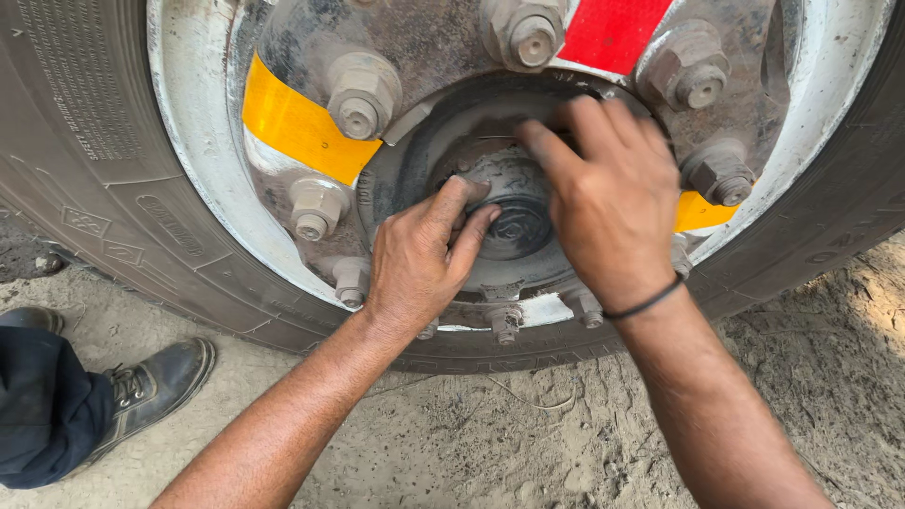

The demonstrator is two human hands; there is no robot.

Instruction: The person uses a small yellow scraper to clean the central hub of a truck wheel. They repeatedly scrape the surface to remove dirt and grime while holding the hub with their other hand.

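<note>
hub cap [514,221]: still seated in wheel centre
left hand [419,259]: fingers pressed on cap, not closed
right hand [613,203]: fingers spread over cap's upper rim
lug nuts [363,94]: all fitted

A dark boot [156,385] and trouser leg [47,405] rest on sandy ground [528,443] at left.

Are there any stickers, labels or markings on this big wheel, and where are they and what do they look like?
Yellow reflective strip: on the rim's upper left, a slanted band, plain yellow.
Red reflective strip: at the top of the wheel, a slanted patch, plain red.
Second yellow strip: on the right, mostly hidden behind the right hand.
Raised lettering on the tyre sidewall: far left, moulded black on black.
No packages, signs or screens.
</note>
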